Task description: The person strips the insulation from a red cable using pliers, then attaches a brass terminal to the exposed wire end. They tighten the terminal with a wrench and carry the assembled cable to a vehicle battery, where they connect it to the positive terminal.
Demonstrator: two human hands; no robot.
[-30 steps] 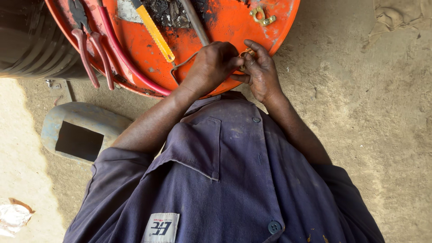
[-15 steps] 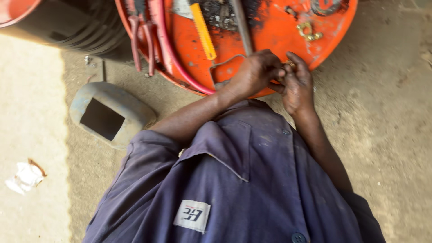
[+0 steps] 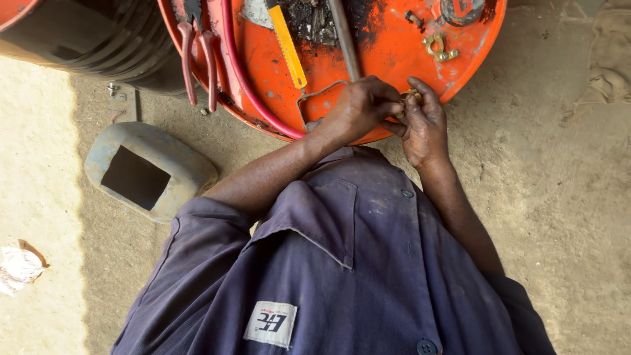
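My left hand (image 3: 358, 108) and my right hand (image 3: 424, 125) meet at the near edge of an orange drum top (image 3: 388, 33). Between the fingertips of both hands sits a small brass piece (image 3: 409, 96), mostly hidden by the fingers. A bent grey wire loop (image 3: 317, 92) lies just left of my left hand. A metal rod (image 3: 343, 36) runs down the drum top towards my left hand's knuckles. My dark blue work shirt (image 3: 355, 263) fills the bottom of the view.
On the drum top lie a yellow flat tool (image 3: 286, 45), red-handled pliers (image 3: 197, 56), a red hose (image 3: 240, 72) and a brass fitting (image 3: 439, 47). A grey-blue welding mask (image 3: 148, 171) rests on the sandy ground at left, near a black drum (image 3: 79, 39) and crumpled paper (image 3: 20, 269).
The view has swung left, so the drum top and hands now sit further right in frame. Both hands stay together on the small piece, fingers shifting slightly.
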